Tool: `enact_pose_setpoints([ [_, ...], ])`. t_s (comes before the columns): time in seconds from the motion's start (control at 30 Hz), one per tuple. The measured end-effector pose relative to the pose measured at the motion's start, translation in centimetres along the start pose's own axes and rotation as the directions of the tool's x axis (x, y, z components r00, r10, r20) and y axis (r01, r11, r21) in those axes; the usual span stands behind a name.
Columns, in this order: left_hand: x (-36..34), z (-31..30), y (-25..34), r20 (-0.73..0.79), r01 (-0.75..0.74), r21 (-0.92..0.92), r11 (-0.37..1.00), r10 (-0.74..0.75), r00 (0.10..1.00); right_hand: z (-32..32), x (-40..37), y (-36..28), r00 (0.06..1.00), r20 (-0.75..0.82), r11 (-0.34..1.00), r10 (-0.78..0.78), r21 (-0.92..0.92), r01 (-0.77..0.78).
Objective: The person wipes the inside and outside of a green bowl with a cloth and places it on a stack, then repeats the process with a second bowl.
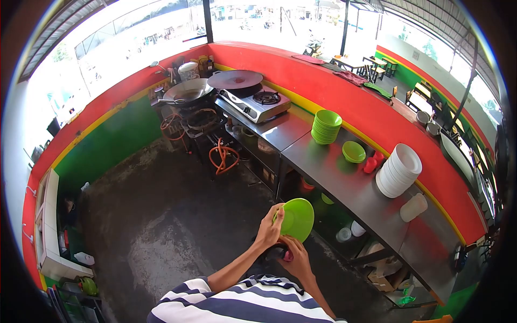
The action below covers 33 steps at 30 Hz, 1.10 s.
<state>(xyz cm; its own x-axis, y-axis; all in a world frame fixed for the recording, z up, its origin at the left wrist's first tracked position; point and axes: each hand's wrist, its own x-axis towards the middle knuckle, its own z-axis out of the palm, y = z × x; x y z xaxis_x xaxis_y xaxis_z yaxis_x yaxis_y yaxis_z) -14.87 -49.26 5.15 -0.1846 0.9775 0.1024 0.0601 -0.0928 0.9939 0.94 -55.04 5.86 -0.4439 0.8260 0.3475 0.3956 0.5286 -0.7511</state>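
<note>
A green bowl (298, 219) is held up in front of my body, tilted so its wide face shows. My left hand (269, 229) grips its left rim, the thumb over the edge. My right hand (296, 258) is closed just below, its fingers near the bowl's lower edge. Something pink, which looks like a bunched cloth (288, 256), shows in that hand, and most of it is hidden. On the steel counter (344, 177) stand a stack of green bowls (326, 127) and a single small green bowl (354, 152).
A white stack of dishes (398, 171), red bottles (371, 163) and a whitish container (413, 208) stand along the counter. Farther back are a gas stove (258, 105), a wok (186, 92) and an orange hose (222, 156). A low red wall (301, 70) runs behind. Boxes and bags sit underneath.
</note>
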Motion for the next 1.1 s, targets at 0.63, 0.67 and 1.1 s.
enact_pose_setpoints([
  [0.63,-5.5,2.4,-1.7,0.070,0.142,0.078,0.987,-0.148,0.987,-3.1,-5.2,4.6,0.993,-0.064,0.992,0.099,-0.068,-0.103],
  [0.67,-5.5,2.6,-1.3,0.098,0.143,0.088,0.986,-0.151,0.984,-3.0,-5.5,5.3,0.997,0.062,0.975,0.050,-0.218,-0.036],
  [1.1,1.1,2.5,-0.3,0.029,0.058,-0.110,0.992,-0.055,0.998,-5.0,-1.9,2.1,0.999,0.038,0.995,0.018,0.102,-0.021],
])
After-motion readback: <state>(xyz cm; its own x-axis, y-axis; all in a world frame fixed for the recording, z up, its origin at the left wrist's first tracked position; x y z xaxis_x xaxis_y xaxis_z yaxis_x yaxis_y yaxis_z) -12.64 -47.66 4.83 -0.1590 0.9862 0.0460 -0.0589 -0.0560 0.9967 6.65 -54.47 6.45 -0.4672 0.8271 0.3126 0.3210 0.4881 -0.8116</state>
